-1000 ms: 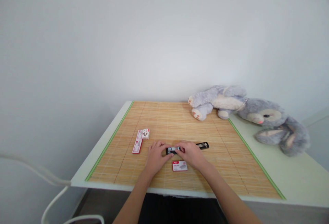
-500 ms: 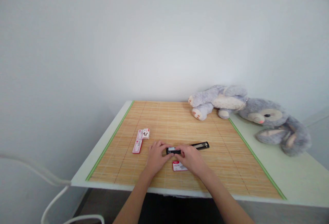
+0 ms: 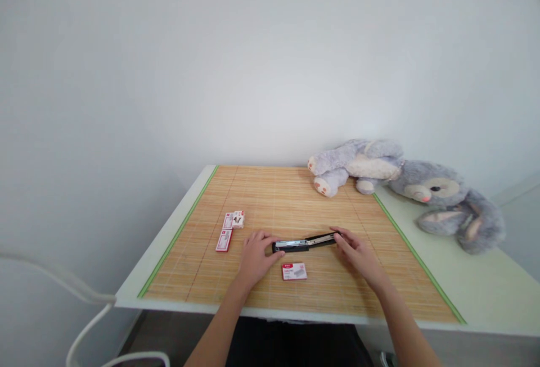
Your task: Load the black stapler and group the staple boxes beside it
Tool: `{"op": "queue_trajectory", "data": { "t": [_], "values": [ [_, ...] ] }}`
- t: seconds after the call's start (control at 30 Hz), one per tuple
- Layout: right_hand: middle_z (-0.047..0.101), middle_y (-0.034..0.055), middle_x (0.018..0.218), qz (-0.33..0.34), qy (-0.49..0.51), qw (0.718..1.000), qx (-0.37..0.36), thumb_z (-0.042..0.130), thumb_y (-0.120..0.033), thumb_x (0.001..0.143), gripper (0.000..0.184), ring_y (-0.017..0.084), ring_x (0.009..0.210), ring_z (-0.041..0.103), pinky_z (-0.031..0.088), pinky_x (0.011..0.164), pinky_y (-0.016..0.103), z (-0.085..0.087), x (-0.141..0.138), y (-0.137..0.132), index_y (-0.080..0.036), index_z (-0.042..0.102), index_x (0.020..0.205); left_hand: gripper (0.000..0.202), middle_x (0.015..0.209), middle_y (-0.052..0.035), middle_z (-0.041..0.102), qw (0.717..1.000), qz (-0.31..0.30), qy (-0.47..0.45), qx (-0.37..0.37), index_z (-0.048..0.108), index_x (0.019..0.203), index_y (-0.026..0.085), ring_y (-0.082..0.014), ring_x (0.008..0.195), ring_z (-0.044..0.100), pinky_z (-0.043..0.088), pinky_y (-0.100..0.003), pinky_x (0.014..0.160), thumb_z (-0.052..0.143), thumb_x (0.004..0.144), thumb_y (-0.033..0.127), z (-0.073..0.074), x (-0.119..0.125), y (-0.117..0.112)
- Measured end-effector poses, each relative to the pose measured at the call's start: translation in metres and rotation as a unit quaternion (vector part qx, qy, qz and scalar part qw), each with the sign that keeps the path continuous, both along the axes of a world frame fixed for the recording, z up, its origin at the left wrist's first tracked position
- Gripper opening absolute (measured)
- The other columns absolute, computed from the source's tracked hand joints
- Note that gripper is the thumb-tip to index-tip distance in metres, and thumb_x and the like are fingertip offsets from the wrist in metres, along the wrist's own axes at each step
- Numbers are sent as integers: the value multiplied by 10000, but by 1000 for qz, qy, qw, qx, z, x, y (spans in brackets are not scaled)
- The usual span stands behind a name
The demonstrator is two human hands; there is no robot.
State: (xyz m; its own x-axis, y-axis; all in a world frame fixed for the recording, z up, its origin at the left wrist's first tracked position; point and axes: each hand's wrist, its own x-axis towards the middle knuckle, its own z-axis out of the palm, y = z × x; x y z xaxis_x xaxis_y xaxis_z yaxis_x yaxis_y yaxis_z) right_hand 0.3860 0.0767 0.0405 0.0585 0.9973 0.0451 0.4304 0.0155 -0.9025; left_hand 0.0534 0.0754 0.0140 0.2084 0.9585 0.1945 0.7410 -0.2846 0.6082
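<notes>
A black stapler [image 3: 304,242] lies opened out flat on the bamboo mat [image 3: 291,198], its metal staple track showing. My left hand [image 3: 256,256] pinches the stapler's left end with curled fingers. My right hand [image 3: 358,250] has moved to the stapler's right end and its fingertips grip that tip. A small red and white staple box [image 3: 294,271] lies on the mat just in front of the stapler, between my hands.
Two more red and white staple boxes [image 3: 224,240] [image 3: 234,220] lie to the left on the mat. A grey plush rabbit [image 3: 415,187] sprawls at the back right of the white table [image 3: 472,277]. A white cable [image 3: 84,327] hangs at the left, off the table.
My right hand slid from the stapler's middle to its right end, uncovering the staple track and the box in front. My left hand stayed on the left end.
</notes>
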Motion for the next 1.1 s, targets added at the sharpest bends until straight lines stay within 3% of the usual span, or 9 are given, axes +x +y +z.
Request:
{"op": "queue_trajectory", "data": {
  "t": [0.13, 0.27, 0.4, 0.6, 0.77, 1.1],
  "values": [
    [679, 50, 872, 51, 11, 998, 28, 581, -712, 869, 580, 183, 748, 581, 438, 655, 287, 17, -35, 13, -190, 685, 1101, 343, 1122, -20, 648, 1000, -1, -3, 5, 717, 1158, 369, -247, 1131, 551, 375, -399, 960, 731, 850, 520, -1, 0, 0],
    [624, 0, 717, 126, -115, 984, 54, 565, -609, 926, 422, 161, 657, 535, 392, 618, 274, 43, -68, 23, -212, 687, 1002, 346, 1126, -33, 644, 1000, 4, 3, 3, 726, 1150, 363, -262, 1129, 548, 383, -410, 949, 729, 846, 526, -3, 0, 1],
    [606, -26, 673, 178, -228, 954, 75, 577, -537, 950, 320, 141, 622, 530, 330, 597, 253, 56, -96, 30, -227, 659, 951, 349, 1135, -28, 642, 1000, -1, 6, 4, 717, 1172, 368, -255, 1131, 542, 379, -401, 953, 723, 855, 515, -3, -1, 1],
    [696, 9, 821, 203, -325, 921, 74, 610, -504, 958, 272, 152, 729, 612, 282, 616, 248, 57, -121, 31, -234, 636, 981, 348, 1119, -9, 640, 1000, -1, 11, 8, 707, 1174, 380, -238, 1113, 543, 368, -380, 942, 732, 854, 514, -4, -1, 1],
    [734, 42, 927, 211, -384, 897, 63, 631, -520, 946, 294, 203, 854, 670, 303, 644, 265, 51, -139, 30, -235, 625, 1015, 329, 1093, -27, 645, 1000, 3, 12, 11, 726, 1104, 325, -250, 1097, 545, 365, -382, 923, 737, 844, 525, -5, 0, 1],
    [743, 70, 1017, 263, -371, 890, 39, 702, -396, 881, 265, 230, 942, 673, 405, 763, 282, 39, -156, 27, -214, 665, 1070, 211, 1076, -24, 644, 1000, 9, 16, 6, 723, 1040, 310, -243, 1095, 539, 363, -367, 900, 733, 847, 396, -5, 1, 2]
  ]
}}
